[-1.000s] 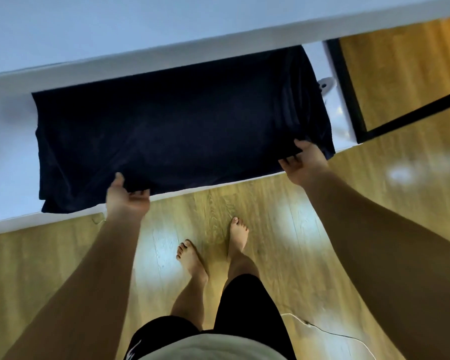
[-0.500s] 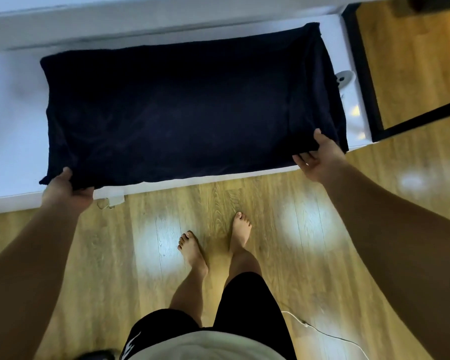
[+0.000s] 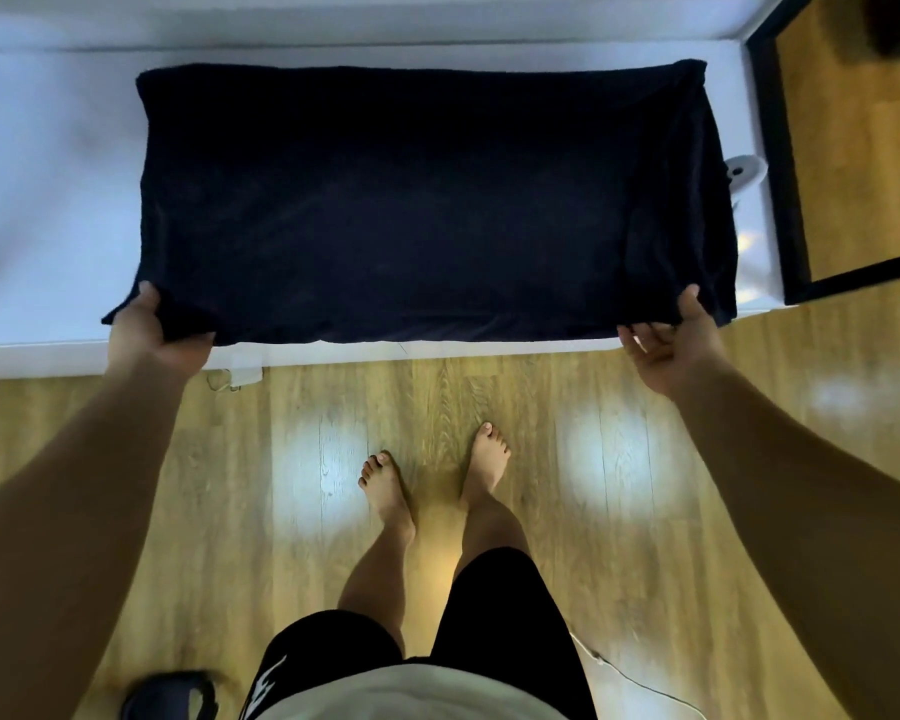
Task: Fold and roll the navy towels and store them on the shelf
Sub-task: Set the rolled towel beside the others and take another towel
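Observation:
A navy towel (image 3: 427, 200) lies spread flat as a wide folded rectangle on the white table (image 3: 48, 200). My left hand (image 3: 152, 335) grips the towel's near left corner, thumb on top and fingers curled underneath. My right hand (image 3: 671, 340) pinches the near right corner, thumb on the cloth and fingers under the edge. The towel's near edge runs along the table's front edge between my two hands. No shelf is in view.
A black-framed mirror (image 3: 780, 174) leans at the right end of the table, with a small white object (image 3: 746, 171) beside it. My bare feet (image 3: 432, 480) stand on the wooden floor. A white cable (image 3: 640, 680) and a dark object (image 3: 170, 696) lie on the floor near me.
My left hand slid left along the near edge to the towel's left corner. The towel has been pulled flatter and straighter, and the camera has tilted down over it.

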The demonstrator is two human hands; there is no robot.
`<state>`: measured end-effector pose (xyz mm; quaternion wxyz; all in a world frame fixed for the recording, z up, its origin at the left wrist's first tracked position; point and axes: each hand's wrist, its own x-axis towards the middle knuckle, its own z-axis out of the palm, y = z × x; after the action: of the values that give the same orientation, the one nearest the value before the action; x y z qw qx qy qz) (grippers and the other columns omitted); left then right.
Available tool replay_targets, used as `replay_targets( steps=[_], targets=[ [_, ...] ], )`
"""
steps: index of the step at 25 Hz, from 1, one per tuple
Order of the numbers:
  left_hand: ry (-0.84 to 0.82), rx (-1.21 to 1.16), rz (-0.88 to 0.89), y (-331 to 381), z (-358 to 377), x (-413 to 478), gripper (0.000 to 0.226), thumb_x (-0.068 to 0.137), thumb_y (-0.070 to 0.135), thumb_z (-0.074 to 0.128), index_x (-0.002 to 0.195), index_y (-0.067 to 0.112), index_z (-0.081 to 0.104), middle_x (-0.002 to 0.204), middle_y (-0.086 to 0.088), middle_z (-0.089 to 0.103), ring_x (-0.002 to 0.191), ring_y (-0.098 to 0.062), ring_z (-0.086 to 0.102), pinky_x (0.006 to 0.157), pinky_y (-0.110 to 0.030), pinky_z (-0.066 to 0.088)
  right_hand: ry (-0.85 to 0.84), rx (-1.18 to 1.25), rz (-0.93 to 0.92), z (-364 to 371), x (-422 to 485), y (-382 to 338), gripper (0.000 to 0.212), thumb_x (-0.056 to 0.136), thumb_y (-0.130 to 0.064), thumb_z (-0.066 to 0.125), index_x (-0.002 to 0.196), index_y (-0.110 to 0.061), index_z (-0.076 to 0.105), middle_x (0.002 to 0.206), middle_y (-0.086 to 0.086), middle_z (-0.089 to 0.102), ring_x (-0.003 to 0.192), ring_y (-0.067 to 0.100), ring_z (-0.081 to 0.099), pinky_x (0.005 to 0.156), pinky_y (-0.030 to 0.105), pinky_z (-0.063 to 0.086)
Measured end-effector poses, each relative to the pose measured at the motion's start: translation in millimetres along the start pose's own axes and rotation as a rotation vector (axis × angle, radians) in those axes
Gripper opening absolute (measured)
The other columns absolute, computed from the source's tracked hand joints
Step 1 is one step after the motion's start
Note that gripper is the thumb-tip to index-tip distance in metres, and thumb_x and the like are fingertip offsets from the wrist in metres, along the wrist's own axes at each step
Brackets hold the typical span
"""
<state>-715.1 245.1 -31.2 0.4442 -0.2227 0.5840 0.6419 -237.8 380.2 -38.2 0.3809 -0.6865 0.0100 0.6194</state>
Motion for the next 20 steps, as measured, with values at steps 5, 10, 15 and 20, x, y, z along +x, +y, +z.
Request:
replay_targets(
  steps=[5, 10, 15, 20],
  targets=[
    [-0.045, 0.21, -0.069, -14, 1, 0, 0.04, 0.082, -0.001, 0.069, 0.12, 0.01, 0.066, 0.111, -0.009, 0.074, 0.101, -0.027, 0.072, 0.09, -0.042, 0.056, 0.098, -0.319, -0.125, 18, 6, 4, 0.067, 0.08, -0.004, 0.076, 0.129, -0.018, 0.032, 0.12, 0.011, 0.06, 0.093, 0.02, 0.068, 0.076, 0.036, 0.061],
    [0.01, 0.025, 0.034, -7, 8, 8, 0.028, 0.093, 0.015, 0.067, 0.121, 0.013, 0.065, 0.105, -0.006, 0.075, 0.093, -0.024, 0.074, 0.076, -0.037, 0.061, 0.139, -0.098, -0.097, 22, 1, 5, 0.05, 0.096, -0.028, 0.06, 0.141, -0.024, 0.039, 0.121, 0.004, 0.064, 0.077, 0.016, 0.072, 0.071, 0.034, 0.062],
    [0.079, -0.053, -0.048, -27, 0, 15, 0.029, 0.099, 0.031, 0.056, 0.123, 0.017, 0.065, 0.111, -0.01, 0.073, 0.097, -0.032, 0.073, 0.078, -0.046, 0.06, 0.099, -0.335, -0.162, 25, 1, 28, 0.068, 0.089, -0.007, 0.066, 0.142, -0.022, 0.025, 0.125, 0.008, 0.058, 0.089, 0.019, 0.069, 0.077, 0.031, 0.061],
    [0.1, 0.065, -0.013, -21, 1, 19, 0.035, 0.087, 0.008, 0.07, 0.12, 0.018, 0.064, 0.116, -0.008, 0.068, 0.103, -0.03, 0.067, 0.087, -0.045, 0.058, 0.1, 0.085, -0.038, 18, -1, 6, 0.05, 0.094, -0.059, 0.046, 0.126, -0.021, 0.055, 0.111, 0.004, 0.07, 0.094, 0.021, 0.071, 0.082, 0.04, 0.059]
  ],
)
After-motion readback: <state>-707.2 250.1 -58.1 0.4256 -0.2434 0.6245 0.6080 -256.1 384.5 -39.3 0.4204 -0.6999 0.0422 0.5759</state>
